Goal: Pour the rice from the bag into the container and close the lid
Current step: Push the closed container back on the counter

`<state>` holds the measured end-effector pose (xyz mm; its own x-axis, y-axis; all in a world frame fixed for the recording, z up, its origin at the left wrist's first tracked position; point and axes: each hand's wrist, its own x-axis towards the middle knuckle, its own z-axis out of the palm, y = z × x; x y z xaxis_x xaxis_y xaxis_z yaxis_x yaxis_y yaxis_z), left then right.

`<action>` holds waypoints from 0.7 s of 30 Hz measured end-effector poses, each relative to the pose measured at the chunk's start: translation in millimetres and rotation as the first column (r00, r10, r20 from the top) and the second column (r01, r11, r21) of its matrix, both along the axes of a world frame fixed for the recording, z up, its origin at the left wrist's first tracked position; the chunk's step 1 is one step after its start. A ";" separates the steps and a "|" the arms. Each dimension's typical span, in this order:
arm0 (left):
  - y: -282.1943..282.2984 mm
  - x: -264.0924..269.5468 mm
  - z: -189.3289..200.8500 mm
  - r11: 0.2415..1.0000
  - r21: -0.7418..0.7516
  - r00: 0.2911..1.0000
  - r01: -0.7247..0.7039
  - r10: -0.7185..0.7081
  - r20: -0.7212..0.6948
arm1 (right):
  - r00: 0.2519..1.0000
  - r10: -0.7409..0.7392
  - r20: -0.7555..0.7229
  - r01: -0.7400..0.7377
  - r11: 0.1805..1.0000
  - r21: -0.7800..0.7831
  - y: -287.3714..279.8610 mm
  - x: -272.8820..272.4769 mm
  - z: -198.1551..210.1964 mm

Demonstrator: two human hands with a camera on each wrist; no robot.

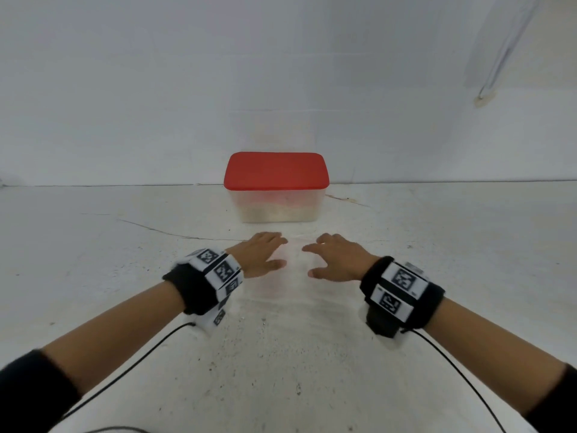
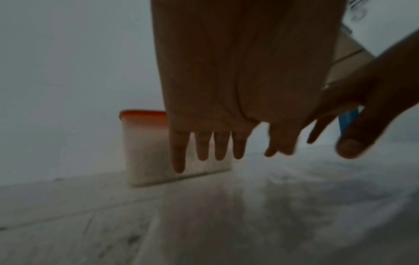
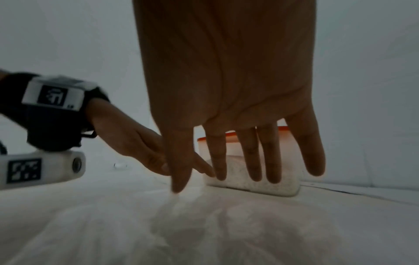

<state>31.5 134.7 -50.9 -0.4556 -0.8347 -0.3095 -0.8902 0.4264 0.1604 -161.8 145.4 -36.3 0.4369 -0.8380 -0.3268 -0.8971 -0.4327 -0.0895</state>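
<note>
Both hands hover with fingers spread: left hand (image 1: 260, 254), right hand (image 1: 335, 259). Between them the clear bag (image 1: 292, 276) lies flat mid-bench, apparently empty, judged limp and slippery; pinch an edge. Beyond, toward the bench's far edge, the container (image 1: 276, 203) holds rice (image 1: 274, 212) under its red lid (image 1: 276, 170). Nothing obstructs.

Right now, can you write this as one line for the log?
container: rice inside, red lid on | empty clear bag: flat on table | left hand: open above bag | right hand: open above bag
</note>
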 end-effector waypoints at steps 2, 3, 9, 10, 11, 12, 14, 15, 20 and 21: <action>-7.4 -10.9 -7.7 0.991 0.134 0.994 0.016 -0.030 0.102 | 0.989 0.059 -0.137 -0.047 0.995 0.090 -5.0 10.6 -3.6; -8.0 -13.4 -14.0 0.986 0.159 0.987 0.040 -0.064 0.148 | 0.979 0.084 -0.184 -0.058 0.988 0.144 -5.2 13.2 -8.2; -7.3 15.5 -37.7 0.970 0.213 0.954 0.114 -0.166 0.248 | 0.973 0.144 -0.182 -0.089 0.956 0.281 5.6 -16.6 -36.1; -7.7 23.0 -37.9 0.971 0.221 0.952 0.091 -0.150 0.267 | 0.975 0.138 -0.176 -0.085 0.956 0.281 7.8 -25.6 -38.4; -6.8 29.7 -38.5 0.974 0.217 0.950 0.063 -0.125 0.286 | 0.976 0.128 -0.177 -0.075 0.957 0.281 10.1 -34.0 -40.2; -6.1 36.4 -39.6 0.977 0.210 0.949 0.032 -0.096 0.302 | 0.978 0.113 -0.177 -0.059 0.958 0.282 11.9 -41.1 -41.8; -4.2 44.5 -38.8 0.978 0.209 0.950 -0.021 -0.045 0.308 | 0.982 0.080 -0.169 -0.028 0.957 0.289 14.7 -50.2 -42.9; -3.7 46.4 -37.2 0.976 0.216 0.953 -0.040 -0.028 0.303 | 0.986 0.062 -0.152 -0.015 0.957 0.290 16.0 -52.7 -41.7; -7.6 42.6 -32.4 0.934 0.287 0.976 -0.214 0.216 0.027 | 0.974 -0.226 0.011 0.223 0.966 0.131 14.0 -59.7 -33.0; -8.9 40.1 -31.7 0.922 0.300 0.965 -0.246 0.260 -0.009 | 0.960 -0.279 -0.018 0.279 0.951 0.131 13.8 -60.0 -33.1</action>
<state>71.7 125.8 -82.6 -0.2612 -0.7991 -0.5414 -0.9505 0.1151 0.2887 -221.7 159.3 -69.4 0.1920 -0.8765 -0.4415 -0.9803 -0.1499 -0.1287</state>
